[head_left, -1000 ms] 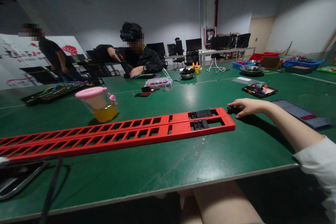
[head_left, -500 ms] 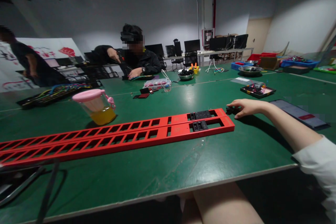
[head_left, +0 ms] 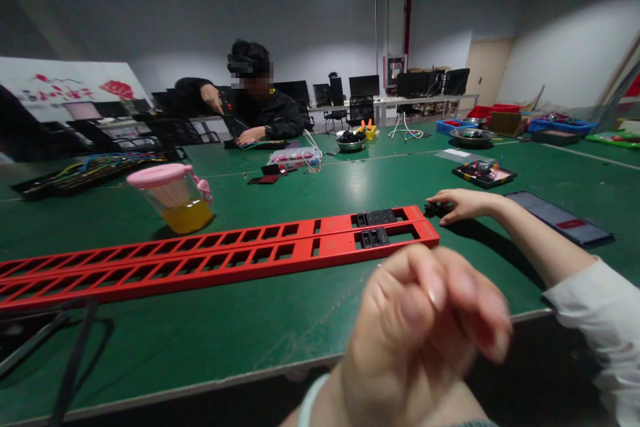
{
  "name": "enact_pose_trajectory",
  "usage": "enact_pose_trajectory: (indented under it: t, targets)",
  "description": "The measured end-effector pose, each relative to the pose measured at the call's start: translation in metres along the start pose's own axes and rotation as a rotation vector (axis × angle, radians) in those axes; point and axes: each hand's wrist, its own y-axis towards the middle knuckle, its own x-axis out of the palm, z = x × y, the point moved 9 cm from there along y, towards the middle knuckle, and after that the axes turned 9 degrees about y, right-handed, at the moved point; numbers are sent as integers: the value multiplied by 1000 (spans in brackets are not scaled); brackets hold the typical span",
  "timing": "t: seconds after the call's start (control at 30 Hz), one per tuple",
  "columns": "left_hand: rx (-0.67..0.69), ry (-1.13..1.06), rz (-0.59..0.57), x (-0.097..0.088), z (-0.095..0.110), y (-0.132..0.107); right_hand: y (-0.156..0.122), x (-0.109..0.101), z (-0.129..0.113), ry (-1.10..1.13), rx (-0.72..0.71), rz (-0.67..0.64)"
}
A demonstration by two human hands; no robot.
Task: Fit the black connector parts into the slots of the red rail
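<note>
My left hand [head_left: 420, 333] is raised close to the camera, over the table's front edge. Its fingers are curled in and the thumb lies against them; nothing shows in it. Farther back, my right hand [head_left: 463, 205] rests on the table with its fingers and thumb around small black plastic parts [head_left: 436, 209], partly covered by the fingertips. Just left of those parts is the end of two long red slotted frames [head_left: 335, 240], lying side by side. Black modules [head_left: 376, 217] sit in the end openings of both frames.
A phone [head_left: 557, 217] lies right of my right hand. A pink-lidded cup [head_left: 173, 197] with yellow liquid stands behind the frames. Beyond are a small black tray [head_left: 484, 173] and a metal bowl [head_left: 351, 141]. Across the table a person [head_left: 250, 103] works with a tool.
My left hand has come up into view in front of the frames. My right hand stays at the black parts. The view has shifted slightly, and a walking person at far left has mostly left it.
</note>
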Motion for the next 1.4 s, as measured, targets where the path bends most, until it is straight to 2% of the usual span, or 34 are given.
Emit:
enact_pose_trajectory:
  t: [0.07, 0.13, 0.23, 0.3, 0.4, 0.5, 0.63, 0.83, 0.97, 1.13, 1.3, 1.4]
  targets:
    - [47, 142, 164, -32, 24, 38, 0, 0, 0, -4, 3, 0]
    - [101, 309, 312, -71, 50, 69, 1, 0, 0, 0, 6, -4]
    - [132, 572, 422, -129, 80, 101, 2, 0, 0, -2, 3, -2]
    - [85, 723, 460, -167, 84, 112, 2, 0, 0, -12, 3, 3]
    - [-51, 895, 549, -222, 77, 109, 3, 1, 0, -27, 13, -1]
    - [-194, 1004, 577, -255, 63, 99, 3, 1, -1, -44, 14, -5]
    - [-273, 1105, 544, -264, 56, 90, 2, 0, -2, -57, 3, 17]
    - [-300, 1036, 472, -265, 54, 87, 3, 0, -10, -64, -44, 50]
    - [-293, 1100, 411, -264, 52, 89, 7, 0, -19, -106, -70, 104]
    - [-271, 1168, 352, -255, 46, 90, 5, -10, -30, -131, -76, 234]
    - [-261, 1163, 257, -237, 35, 89, 4, -6, -41, -142, -105, 219]
    - [-246, 1061, 260, -233, 32, 89, 5, -3, -48, -128, -116, 213]
